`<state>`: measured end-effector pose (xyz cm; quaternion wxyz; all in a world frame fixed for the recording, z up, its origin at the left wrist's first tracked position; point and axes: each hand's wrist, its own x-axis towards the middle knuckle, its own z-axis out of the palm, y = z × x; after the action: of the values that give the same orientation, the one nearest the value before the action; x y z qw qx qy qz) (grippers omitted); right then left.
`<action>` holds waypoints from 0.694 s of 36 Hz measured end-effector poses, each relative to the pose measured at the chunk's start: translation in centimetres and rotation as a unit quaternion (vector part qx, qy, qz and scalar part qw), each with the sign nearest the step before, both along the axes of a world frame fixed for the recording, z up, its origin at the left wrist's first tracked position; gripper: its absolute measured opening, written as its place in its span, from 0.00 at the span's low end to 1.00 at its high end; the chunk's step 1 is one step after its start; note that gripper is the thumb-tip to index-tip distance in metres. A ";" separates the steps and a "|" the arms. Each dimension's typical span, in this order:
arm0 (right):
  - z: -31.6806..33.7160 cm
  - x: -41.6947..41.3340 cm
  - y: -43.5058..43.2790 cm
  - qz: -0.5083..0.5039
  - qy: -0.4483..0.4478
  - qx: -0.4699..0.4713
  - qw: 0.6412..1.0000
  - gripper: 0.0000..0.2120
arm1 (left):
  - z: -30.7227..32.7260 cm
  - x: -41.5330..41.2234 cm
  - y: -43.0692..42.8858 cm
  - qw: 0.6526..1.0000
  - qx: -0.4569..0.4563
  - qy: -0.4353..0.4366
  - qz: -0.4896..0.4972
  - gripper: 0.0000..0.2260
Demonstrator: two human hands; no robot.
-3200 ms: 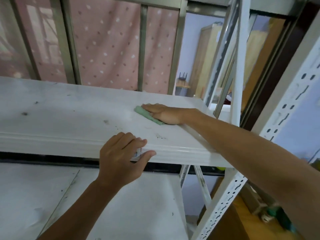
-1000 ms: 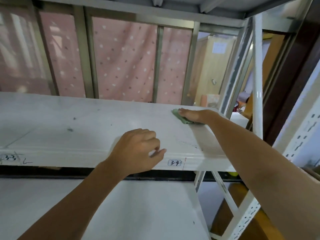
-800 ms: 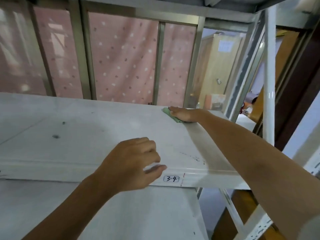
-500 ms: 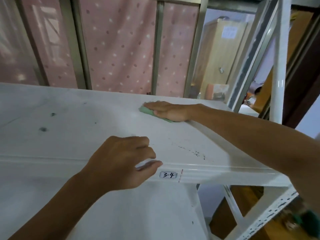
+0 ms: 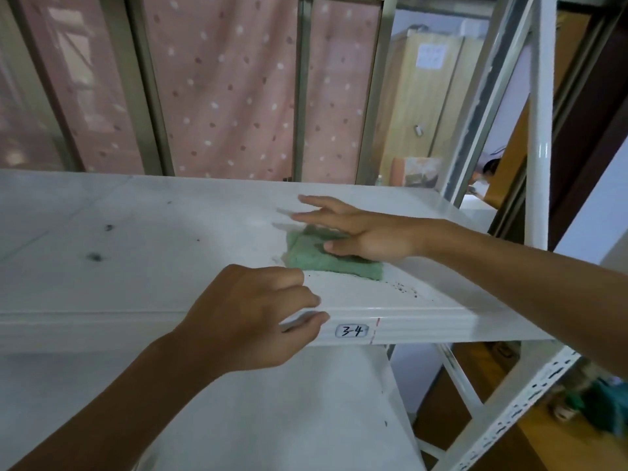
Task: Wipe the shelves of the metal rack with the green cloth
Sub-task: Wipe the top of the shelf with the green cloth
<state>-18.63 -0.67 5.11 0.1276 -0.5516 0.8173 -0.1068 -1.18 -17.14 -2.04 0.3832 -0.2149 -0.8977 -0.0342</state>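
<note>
Most of the shelf [image 5: 136,277], frame left, looks unwiped; flat right hand [image 5: 360,236] presses green cloth [image 5: 316,260], left hand [image 5: 248,314] grips its edge.

green cloth [image 5: 326,258]: fuzzy, folded into a thick pad, lying flat on the upper shelf [image 5: 153,266] near the front edge, right of centre. its far side is covered by the flat right hand [image 5: 367,236]. upper shelf is white painted metal with dark smudges at left. grit specks just right of the cloth. front lip labelled "3-4". lower shelf [image 5: 272,419] is white, directly beneath.
</note>
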 end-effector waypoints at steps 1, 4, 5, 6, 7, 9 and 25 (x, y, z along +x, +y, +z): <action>-0.1 0.1 -0.2 -0.043 0.005 -0.009 0.999 0.26 | 0.0 0.1 -0.1 1.000 -0.001 0.004 -0.001 0.11; -0.5 2.2 -0.8 -0.143 0.088 -0.021 0.986 0.24 | -0.2 0.2 -0.6 1.000 0.008 0.018 -0.011 0.10; -0.8 2.7 -1.0 -0.157 0.110 -0.024 0.981 0.22 | -0.3 0.3 -0.8 1.000 0.011 0.023 -0.017 0.11; -1.1 3.3 -1.1 -0.168 0.124 -0.022 0.978 0.21 | -0.4 0.3 -1.0 0.999 0.011 0.028 -0.022 0.11; -1.2 4.0 -1.3 -0.176 0.140 -0.011 0.974 0.20 | -0.5 0.3 -1.2 0.999 0.009 0.037 -0.026 0.11; -1.4 4.9 -1.8 -0.186 0.175 0.022 0.967 0.19 | -0.6 0.5 -1.5 0.997 -0.009 0.069 -0.025 0.12; 0.1 -0.1 -9.9 -0.248 -0.057 0.092 0.963 0.31 | -2.5 4.5 -9.8 0.985 -0.013 0.168 0.046 0.13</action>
<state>-18.77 -10.54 5.24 0.1935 -0.3109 0.9262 -0.0903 3.30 -26.98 -4.51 0.5271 -0.1808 -0.8297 0.0315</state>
